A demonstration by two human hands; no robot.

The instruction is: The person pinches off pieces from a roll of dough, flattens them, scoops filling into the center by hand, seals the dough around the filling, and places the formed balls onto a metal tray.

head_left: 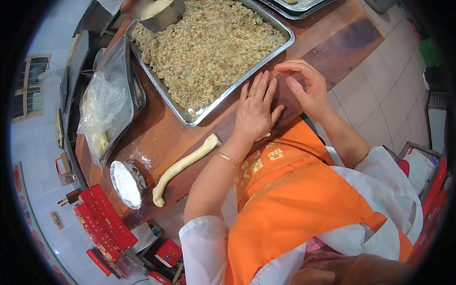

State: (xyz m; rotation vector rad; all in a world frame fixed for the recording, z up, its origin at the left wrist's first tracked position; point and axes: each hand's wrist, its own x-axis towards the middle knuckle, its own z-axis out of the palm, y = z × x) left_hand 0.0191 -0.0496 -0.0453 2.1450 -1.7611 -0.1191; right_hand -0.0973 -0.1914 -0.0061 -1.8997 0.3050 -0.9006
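Grip: left hand [255, 107] spread flat, palm down, fingers stretched out, just off the lower right side of the large rectangular silver-metal tray [190, 121]; whether something lies under the palm, I cannot tell.
Other grip: right hand [311, 90] cupped loosely, with thumb and forefinger apart, beyond the left hand from the tray's lowest corner.
Small pale piece: a whitish scrap [262, 137] shows by the heel of the left hand, below the tray's right side; its kind is unclear.
Dough: one long, slightly curved, pale-yellow dough rope [185, 166] lies below the tray's lowest corner, apart from it, its upper end near the left forearm.
Filling: crumbly beige mixture with green and orange flecks [209, 52] covers most of the tray.
Scoop bowl: round grey-metal bowl with pale contents [164, 21] sits at the tray's upper left, over the mixture; a co-worker's hand [129, 5] is at its rim.
Flour: small round metal bowl of white powder [127, 184], lower left of the tray, left of the dough rope.
Bagged dough: clear plastic bag [111, 92] over pale pieces, on a second metal tray [124, 126] just left of the large one.
Surface: reddish-brown wooden table [332, 42] beneath the tray.
Clothing: bright orange cloth apron [294, 199] over white sleeves [206, 242], well below the tray.
Boxes: stacked red cardboard boxes [102, 216], beyond the flour bowl from the tray.
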